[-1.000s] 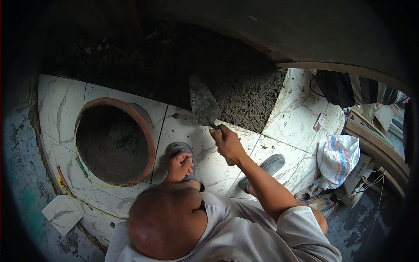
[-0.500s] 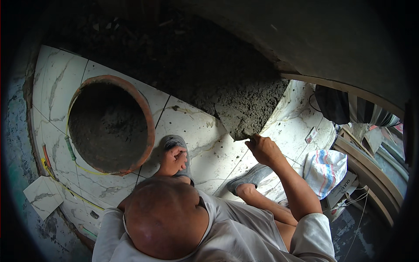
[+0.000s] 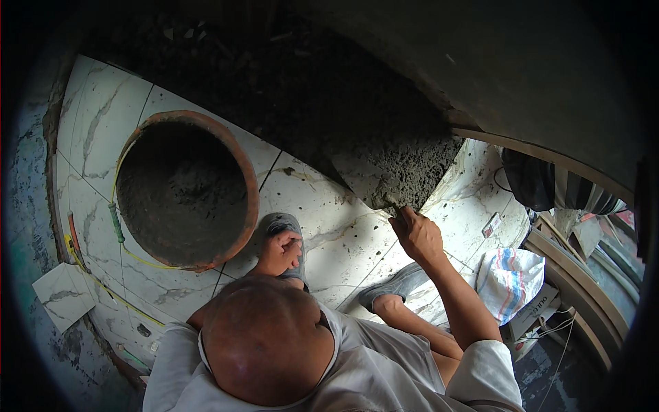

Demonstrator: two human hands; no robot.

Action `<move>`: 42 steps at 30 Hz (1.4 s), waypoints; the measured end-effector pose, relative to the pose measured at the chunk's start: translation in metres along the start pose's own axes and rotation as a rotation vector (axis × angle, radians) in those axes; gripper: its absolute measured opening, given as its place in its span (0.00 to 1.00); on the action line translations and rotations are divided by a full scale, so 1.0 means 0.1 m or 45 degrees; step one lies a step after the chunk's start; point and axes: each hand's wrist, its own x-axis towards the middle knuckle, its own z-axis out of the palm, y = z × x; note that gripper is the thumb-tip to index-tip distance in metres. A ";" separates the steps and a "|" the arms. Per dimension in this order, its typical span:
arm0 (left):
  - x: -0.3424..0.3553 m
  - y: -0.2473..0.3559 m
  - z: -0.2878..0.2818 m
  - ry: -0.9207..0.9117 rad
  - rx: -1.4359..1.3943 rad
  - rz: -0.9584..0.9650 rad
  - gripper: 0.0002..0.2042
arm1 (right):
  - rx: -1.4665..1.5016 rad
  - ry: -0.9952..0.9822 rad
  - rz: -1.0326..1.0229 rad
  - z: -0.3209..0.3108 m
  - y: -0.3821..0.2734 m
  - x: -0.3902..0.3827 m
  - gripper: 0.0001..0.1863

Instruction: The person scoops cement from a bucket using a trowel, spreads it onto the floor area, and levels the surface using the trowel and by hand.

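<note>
My right hand [image 3: 419, 237] is closed round the handle end of what looks like a trowel, at the near corner of a grey mortar bed [image 3: 412, 175]. Its blade is hard to tell from the wet mortar around it. My left hand [image 3: 283, 251] rests on my left knee with its fingers curled in and nothing visible in them. Left of that knee stands a round, reddish-rimmed tub [image 3: 251, 185], with grey mortar [image 3: 185, 220] inside.
White marbled floor tiles [image 3: 329, 240] border the dark, rough bed. A loose tile piece [image 3: 64, 296] lies at the left wall, near a yellow cord [image 3: 130, 310]. On the right are a striped white sack [image 3: 509, 283], a carton [image 3: 535, 312], wooden boards [image 3: 576, 275] and a small packet [image 3: 491, 224].
My right hand has shifted slightly right and down, its wrist turned a little. The mortar near the corner looks rougher. My left hand stays on the knee; the whole view has shifted slightly.
</note>
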 end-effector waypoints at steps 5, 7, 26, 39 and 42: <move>0.02 0.03 0.02 -0.019 0.029 0.025 0.08 | -0.432 0.084 -0.262 0.12 0.14 0.74 0.18; 0.03 0.00 0.02 -0.024 0.034 0.039 0.08 | -0.545 0.221 -0.416 0.11 0.16 1.17 0.18; -0.74 -0.27 -0.91 1.029 -1.225 0.224 0.24 | -0.003 0.238 -0.417 -0.93 -0.44 0.46 0.13; -0.77 1.87 -0.86 0.769 -0.946 0.891 0.31 | -1.499 0.246 -0.831 -1.74 -2.80 0.21 0.11; -0.64 1.92 -0.59 0.837 -0.500 0.884 0.30 | -1.579 0.099 -0.579 -1.40 -2.89 0.67 0.17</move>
